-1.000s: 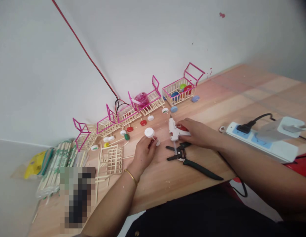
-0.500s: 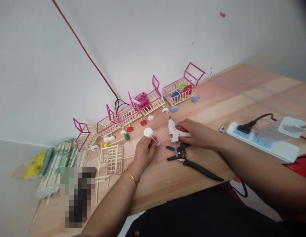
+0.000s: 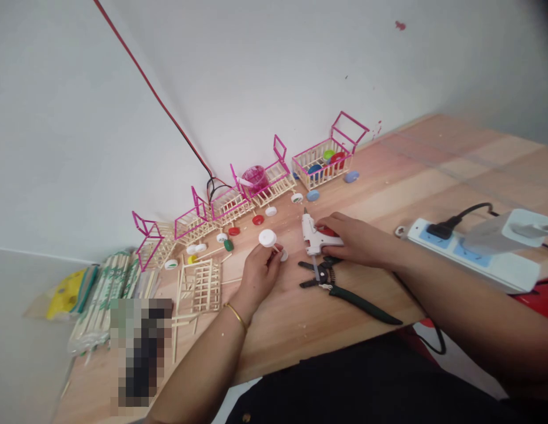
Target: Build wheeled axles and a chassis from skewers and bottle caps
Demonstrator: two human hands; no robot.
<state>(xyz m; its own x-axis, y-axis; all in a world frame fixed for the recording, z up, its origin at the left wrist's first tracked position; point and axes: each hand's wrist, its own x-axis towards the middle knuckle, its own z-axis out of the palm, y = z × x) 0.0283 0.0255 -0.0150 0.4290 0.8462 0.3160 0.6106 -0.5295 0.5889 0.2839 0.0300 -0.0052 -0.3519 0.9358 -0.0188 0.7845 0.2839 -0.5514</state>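
My left hand (image 3: pixel 261 272) has its fingers closed on a short stick with white caps (image 3: pixel 267 238) at its ends, held just over the table. To the right, my right hand (image 3: pixel 342 235) is wrapped round the grip of a white glue gun (image 3: pixel 309 232), whose nozzle points away from me. A clear glue stick pokes out of the gun's back end, above the dark green-handled pliers (image 3: pixel 359 306). Left of my left hand lies a small lattice of wooden sticks (image 3: pixel 206 285).
Several stick carts with magenta rims (image 3: pixel 322 165) and bottle-cap wheels line the wall. Bagged sticks (image 3: pixel 108 294) lie at the left, near a pixelated dark object (image 3: pixel 145 353). A white power strip (image 3: pixel 472 256) with plugs sits at the right. Pliers lie near the front edge.
The whole view has shifted very slightly. Both hands keep their hold, with no clear movement of the capped stick or the glue gun.
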